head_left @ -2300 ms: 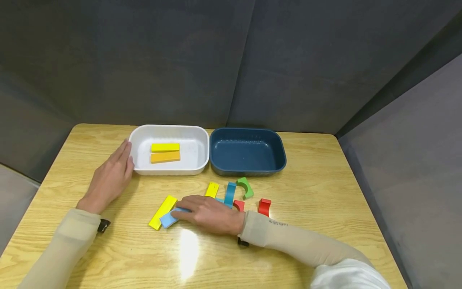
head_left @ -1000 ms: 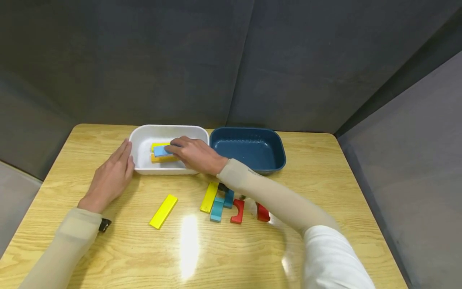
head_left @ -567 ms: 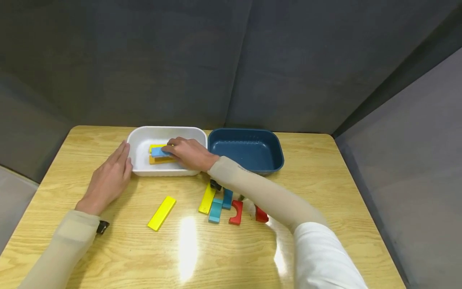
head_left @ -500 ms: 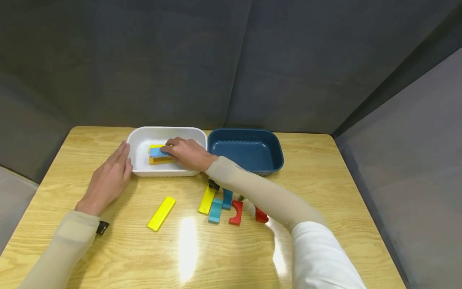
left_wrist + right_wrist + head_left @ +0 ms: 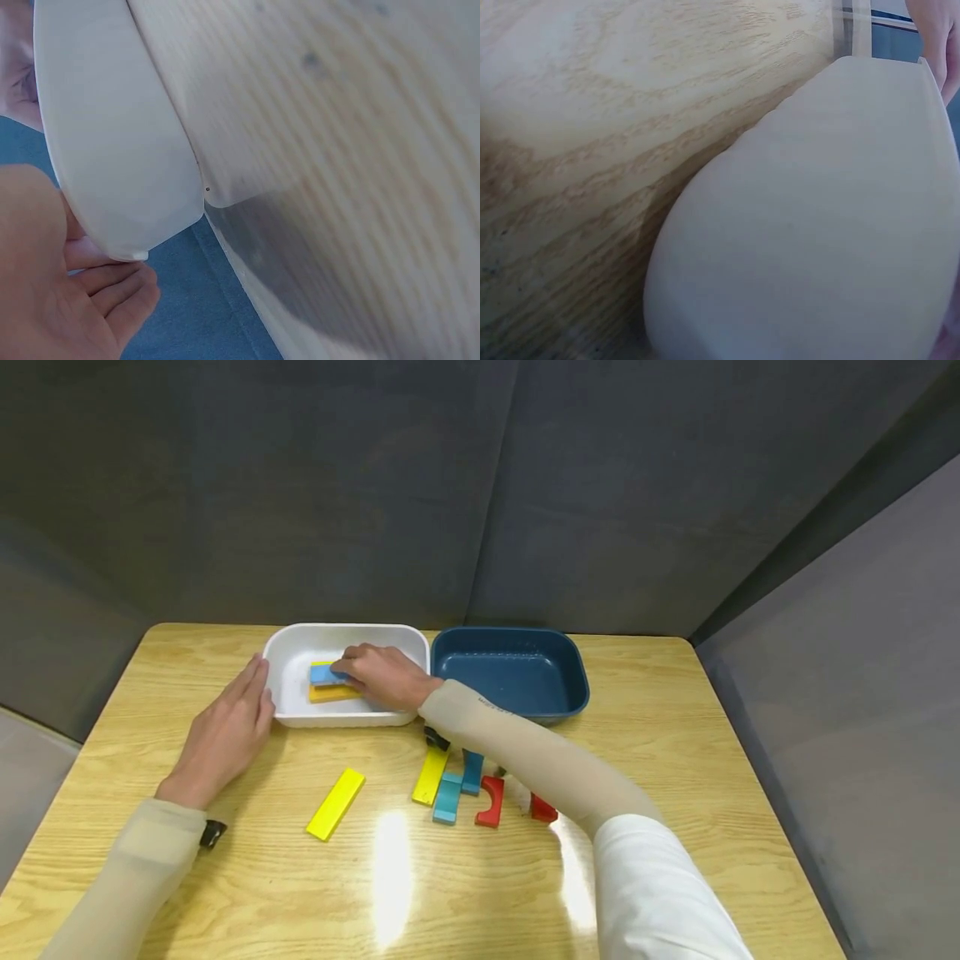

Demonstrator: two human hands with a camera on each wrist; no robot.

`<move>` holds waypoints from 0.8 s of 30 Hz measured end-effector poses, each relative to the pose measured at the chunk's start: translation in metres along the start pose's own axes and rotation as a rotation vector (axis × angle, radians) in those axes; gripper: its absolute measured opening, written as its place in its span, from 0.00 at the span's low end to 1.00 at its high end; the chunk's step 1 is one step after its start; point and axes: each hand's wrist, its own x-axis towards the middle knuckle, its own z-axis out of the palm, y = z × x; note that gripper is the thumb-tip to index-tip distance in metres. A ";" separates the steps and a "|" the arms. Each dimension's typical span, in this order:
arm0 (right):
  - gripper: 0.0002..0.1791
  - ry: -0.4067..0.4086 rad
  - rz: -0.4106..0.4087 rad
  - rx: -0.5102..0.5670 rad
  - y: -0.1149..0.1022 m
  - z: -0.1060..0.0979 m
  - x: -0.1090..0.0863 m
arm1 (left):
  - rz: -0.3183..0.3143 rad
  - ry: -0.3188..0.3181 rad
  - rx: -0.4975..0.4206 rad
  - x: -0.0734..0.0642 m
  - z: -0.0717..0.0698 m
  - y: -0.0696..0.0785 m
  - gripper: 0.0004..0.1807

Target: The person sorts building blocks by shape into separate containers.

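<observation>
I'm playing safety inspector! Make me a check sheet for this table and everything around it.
Surface: wood table, glare near the front.
Job's things: white tray with orange block; blue tray; on the table, two yellow blocks, teal block, blue block, two red blocks.
Clutter: nothing seen besides blocks.
Hands: left hand touches white tray's left end; right hand pinches light blue block over white tray's floor.
Cables: nothing seen.
Surroundings: dark panels behind, grey panel right.

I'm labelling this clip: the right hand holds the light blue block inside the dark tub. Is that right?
Not quite: the head view shows the right hand holding the light blue block inside the white tub, not the dark tub.
</observation>
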 end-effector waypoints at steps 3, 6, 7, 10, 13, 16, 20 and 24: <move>0.21 -0.005 0.001 0.003 -0.001 -0.001 0.001 | -0.005 -0.004 0.001 0.000 0.000 0.000 0.33; 0.22 -0.009 0.007 0.003 -0.002 -0.002 0.001 | -0.001 -0.002 0.002 0.001 0.000 -0.001 0.32; 0.22 -0.011 0.008 0.004 -0.002 -0.002 0.001 | 0.000 0.000 0.002 0.002 0.000 -0.001 0.32; 0.23 -0.019 0.011 0.013 -0.003 -0.001 0.001 | 0.000 -0.002 0.003 0.003 0.000 -0.001 0.32; 0.24 -0.024 0.002 0.022 -0.001 0.001 0.002 | -0.002 -0.006 -0.001 0.003 0.000 -0.001 0.32; 0.25 -0.027 0.001 0.022 0.002 0.001 0.001 | -0.001 -0.004 -0.004 0.002 0.000 -0.001 0.32; 0.25 -0.013 0.016 0.014 0.006 -0.002 -0.001 | 0.002 -0.001 -0.005 0.003 0.001 -0.001 0.32; 0.25 -0.003 0.022 0.024 0.009 -0.005 -0.004 | 0.007 0.005 -0.005 0.003 0.001 0.000 0.32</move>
